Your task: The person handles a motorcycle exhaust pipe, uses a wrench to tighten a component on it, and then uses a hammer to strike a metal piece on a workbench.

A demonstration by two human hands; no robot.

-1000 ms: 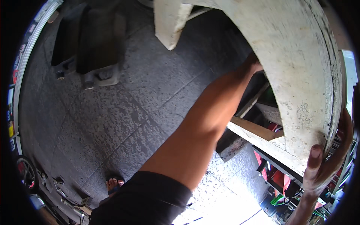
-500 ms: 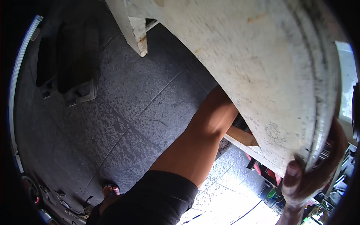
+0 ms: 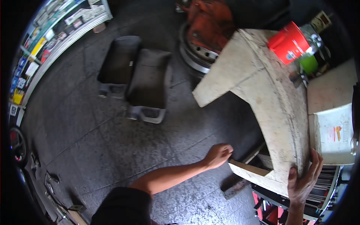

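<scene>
A worn off-white table (image 3: 275,123) with an angular cut-out stands on the right. At its near end is an open drawer-like compartment (image 3: 253,168) with a bare wooden edge. My left hand (image 3: 219,155) is closed, fingers curled, just left of that compartment and apart from it; anything inside the fingers is hidden. My right hand (image 3: 305,180) grips the table's near right edge, with the thumb on the near side and the fingers over the far side.
Two dark trays (image 3: 148,86) lie on the grey tiled floor. Beyond them stands an orange-red machine part by a wheel rim (image 3: 193,56). A red mug (image 3: 288,43) and a glass jar sit on the table's far end. A stocked shelf (image 3: 56,33) runs along the far left.
My view has swung up, showing more of the floor and table. My left hand, earlier hidden behind the table, has come out to the left. My right hand stays at the table edge.
</scene>
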